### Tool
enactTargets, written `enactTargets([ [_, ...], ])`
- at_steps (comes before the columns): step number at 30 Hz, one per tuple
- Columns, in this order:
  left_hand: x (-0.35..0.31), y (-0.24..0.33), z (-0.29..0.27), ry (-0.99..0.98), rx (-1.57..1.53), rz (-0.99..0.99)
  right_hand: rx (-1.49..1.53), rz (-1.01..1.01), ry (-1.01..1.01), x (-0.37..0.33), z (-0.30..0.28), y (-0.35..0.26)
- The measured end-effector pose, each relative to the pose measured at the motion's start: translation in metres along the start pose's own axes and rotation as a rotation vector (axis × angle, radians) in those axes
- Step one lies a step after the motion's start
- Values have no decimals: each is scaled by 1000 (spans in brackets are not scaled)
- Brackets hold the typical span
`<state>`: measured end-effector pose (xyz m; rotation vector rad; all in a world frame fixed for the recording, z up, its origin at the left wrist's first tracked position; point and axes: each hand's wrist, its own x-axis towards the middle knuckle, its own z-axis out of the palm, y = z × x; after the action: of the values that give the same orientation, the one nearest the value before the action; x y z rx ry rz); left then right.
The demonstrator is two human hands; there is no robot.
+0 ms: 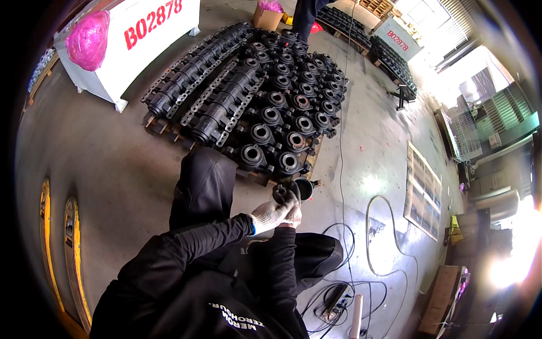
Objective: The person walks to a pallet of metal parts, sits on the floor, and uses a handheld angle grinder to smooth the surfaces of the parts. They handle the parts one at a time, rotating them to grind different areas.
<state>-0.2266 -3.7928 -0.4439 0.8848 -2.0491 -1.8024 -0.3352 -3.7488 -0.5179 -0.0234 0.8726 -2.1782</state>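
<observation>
Both my hands are in white work gloves and close together in front of my knees. My left hand (pixel 267 215) is closed round a black metal casting (pixel 305 188), at its near-left end. Against it, my right hand (pixel 292 213) is closed on the same dark part, its fingers partly hidden by the left glove. A round, hollow opening of the part faces up, beyond my right fingers. Just past it, a pallet load of similar black castings (pixel 261 134) with round bores stands in rows.
Long black ribbed castings (pixel 212 116) lie on the pallet's left side. A white crate (pixel 141 42) with a pink bag (pixel 87 40) stands far left. Yellow pallet-truck forks (pixel 73 243) lie at left. Cables and a hose (pixel 370 243) run over the floor at right, near a wooden pallet (pixel 423 189).
</observation>
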Motion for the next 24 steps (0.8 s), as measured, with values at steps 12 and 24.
enactTargets([
  [12, 11, 18, 13, -70, 41, 174, -66, -159, 92, 11, -27, -15],
  [24, 22, -16, -2, -72, 388, 417, 251, 23, -115, 7, -5, -7],
])
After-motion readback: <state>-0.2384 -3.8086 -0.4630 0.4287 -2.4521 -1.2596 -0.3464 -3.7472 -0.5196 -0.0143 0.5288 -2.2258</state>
